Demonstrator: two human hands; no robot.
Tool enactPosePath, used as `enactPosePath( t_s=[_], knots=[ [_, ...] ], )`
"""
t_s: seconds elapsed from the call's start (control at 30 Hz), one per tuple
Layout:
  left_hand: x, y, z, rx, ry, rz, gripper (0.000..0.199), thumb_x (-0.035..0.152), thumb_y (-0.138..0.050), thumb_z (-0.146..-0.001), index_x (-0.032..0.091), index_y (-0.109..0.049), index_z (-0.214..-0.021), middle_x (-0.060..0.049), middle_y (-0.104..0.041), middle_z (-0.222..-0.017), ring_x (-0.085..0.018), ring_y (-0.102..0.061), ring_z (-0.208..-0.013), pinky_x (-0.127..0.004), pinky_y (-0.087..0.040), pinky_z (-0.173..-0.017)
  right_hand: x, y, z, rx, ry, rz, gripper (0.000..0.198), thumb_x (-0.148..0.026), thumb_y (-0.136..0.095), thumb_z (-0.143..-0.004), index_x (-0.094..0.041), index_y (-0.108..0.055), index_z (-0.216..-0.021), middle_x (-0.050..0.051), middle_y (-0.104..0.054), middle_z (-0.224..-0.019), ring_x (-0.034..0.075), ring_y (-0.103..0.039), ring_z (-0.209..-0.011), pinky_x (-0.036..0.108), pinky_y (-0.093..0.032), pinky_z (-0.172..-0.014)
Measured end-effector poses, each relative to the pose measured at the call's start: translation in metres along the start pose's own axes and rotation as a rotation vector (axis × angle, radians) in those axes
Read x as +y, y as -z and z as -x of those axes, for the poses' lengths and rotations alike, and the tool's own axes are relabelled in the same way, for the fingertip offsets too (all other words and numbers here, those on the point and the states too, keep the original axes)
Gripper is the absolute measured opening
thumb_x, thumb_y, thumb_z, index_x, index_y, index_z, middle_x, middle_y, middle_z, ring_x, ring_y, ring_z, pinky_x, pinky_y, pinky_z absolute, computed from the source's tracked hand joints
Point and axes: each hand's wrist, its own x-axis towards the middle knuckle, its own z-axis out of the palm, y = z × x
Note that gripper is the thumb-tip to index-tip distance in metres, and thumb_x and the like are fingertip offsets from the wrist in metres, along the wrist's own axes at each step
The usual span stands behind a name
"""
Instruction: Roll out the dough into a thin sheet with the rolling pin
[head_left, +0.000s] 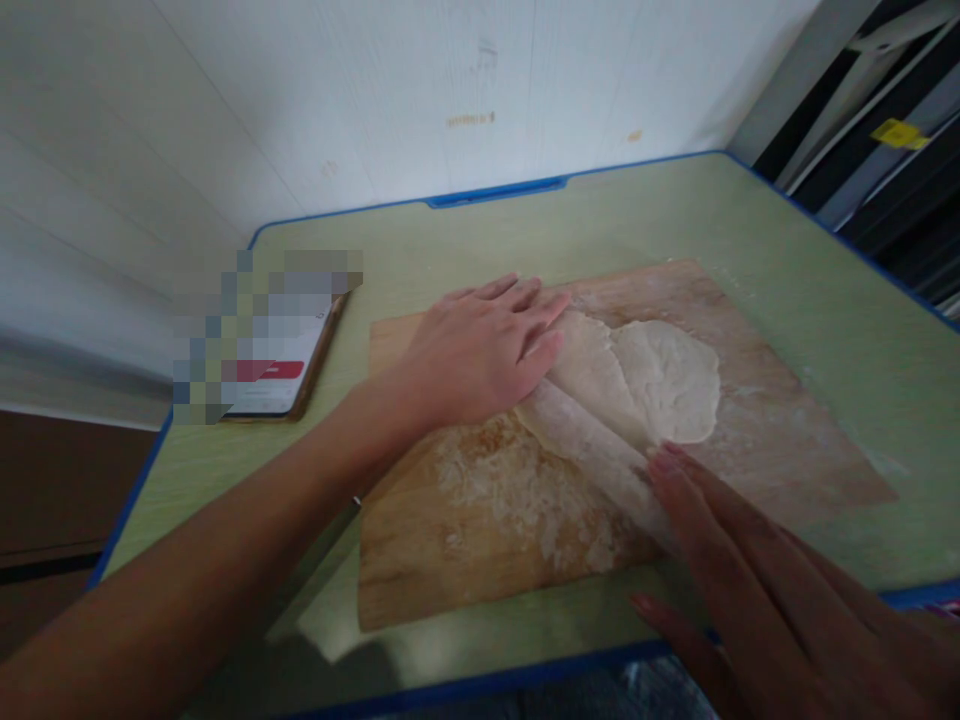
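A pale, floury rolling pin (600, 450) lies slantwise across a sheet of dough (667, 380) on a wooden board (412, 560). My left hand (487, 340) rests palm down over the pin's far end, its fingers stretched and slightly apart, with the fingertips by the dough's edge. On the near end, the outstretched fingers of my right hand (750, 560) lie on the pin, and the thumb stands away from them. Neither hand wraps round the pin. The dough is flattened, with a fold or overlap line across it; part of it is hidden under the left hand.
Loose flour (517, 490) covers much of the board. A phone (277, 350), partly pixelated, leans at the left on the green table (637, 215) with a blue rim. Behind stands a white wall (375, 100); dark items (885, 150) are stacked at the right.
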Motion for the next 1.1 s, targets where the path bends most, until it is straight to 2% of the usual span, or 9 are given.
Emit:
enactPosePath(
  t_s=[0.2, 0.33, 0.47, 0.53, 0.73, 0.9, 1.1],
  knots=[
    [-0.001, -0.003, 0.013, 0.024, -0.025, -0.014, 0.054, 0.031, -0.020, -0.095, 0.009, -0.034, -0.142, -0.011, -0.036, -0.148, -0.021, -0.027, -0.139, -0.036, -0.021, -0.114, -0.009, 0.004, -0.001, -0.016, -0.010, -0.008, 0.060, -0.023, -0.047, -0.089, 0.008, -0.032, -0.138, 0.026, -0.058, -0.121, 0.030, -0.058, -0.111, 0.031, -0.058, -0.075],
    [0.000, -0.002, 0.021, 0.042, 0.009, -0.017, 0.056, 0.029, -0.019, -0.093, 0.005, -0.034, -0.142, -0.013, -0.035, -0.148, -0.020, -0.027, -0.139, -0.035, -0.023, -0.113, -0.013, 0.004, 0.002, 0.012, -0.022, 0.035, 0.053, -0.024, -0.046, -0.089, 0.004, -0.040, -0.134, 0.025, -0.058, -0.122, 0.028, -0.059, -0.111, 0.028, -0.058, -0.075],
    [0.000, -0.002, 0.032, 0.050, 0.035, 0.014, 0.057, 0.029, -0.018, -0.092, 0.003, -0.035, -0.141, -0.013, -0.034, -0.149, -0.019, -0.027, -0.139, -0.034, -0.022, -0.114, -0.017, 0.002, 0.000, 0.003, 0.061, 0.051, 0.049, -0.027, -0.043, -0.089, 0.004, -0.048, -0.127, 0.028, -0.058, -0.120, 0.031, -0.062, -0.106, 0.031, -0.059, -0.070],
    [0.000, -0.002, 0.040, 0.058, 0.041, 0.032, 0.058, 0.028, -0.018, -0.092, 0.001, -0.034, -0.140, -0.014, -0.032, -0.149, -0.020, -0.024, -0.140, -0.035, -0.020, -0.115, -0.020, 0.000, -0.002, -0.018, 0.100, 0.039, 0.049, -0.025, -0.043, -0.088, 0.005, -0.047, -0.127, 0.029, -0.057, -0.122, 0.032, -0.060, -0.108, 0.033, -0.059, -0.072],
    [0.002, -0.005, 0.050, 0.096, 0.069, 0.034, 0.057, 0.029, -0.019, -0.092, 0.003, -0.033, -0.141, -0.013, -0.031, -0.150, -0.019, -0.020, -0.141, -0.039, -0.020, -0.115, -0.025, -0.001, -0.003, -0.038, 0.039, -0.034, 0.047, -0.019, -0.039, -0.090, 0.002, -0.044, -0.131, 0.024, -0.054, -0.129, 0.027, -0.059, -0.112, 0.033, -0.056, -0.082],
    [0.006, -0.004, 0.037, 0.088, 0.061, -0.034, 0.052, 0.026, -0.019, -0.094, 0.006, -0.040, -0.138, -0.013, -0.040, -0.145, -0.020, -0.032, -0.137, -0.038, -0.023, -0.114, -0.015, 0.004, -0.006, 0.010, -0.019, -0.114, 0.042, -0.019, -0.033, -0.092, 0.001, -0.048, -0.126, 0.020, -0.059, -0.125, 0.025, -0.061, -0.109, 0.037, -0.055, -0.085],
    [0.008, -0.004, 0.028, 0.090, 0.103, -0.054, 0.049, 0.026, -0.021, -0.096, 0.015, -0.039, -0.140, -0.009, -0.042, -0.144, -0.021, -0.036, -0.135, -0.041, -0.028, -0.111, 0.002, 0.003, -0.011, 0.022, -0.065, -0.206, 0.039, -0.025, -0.035, -0.093, -0.005, -0.055, -0.120, 0.018, -0.065, -0.113, 0.029, -0.061, -0.102, 0.048, -0.055, -0.083]
  ],
)
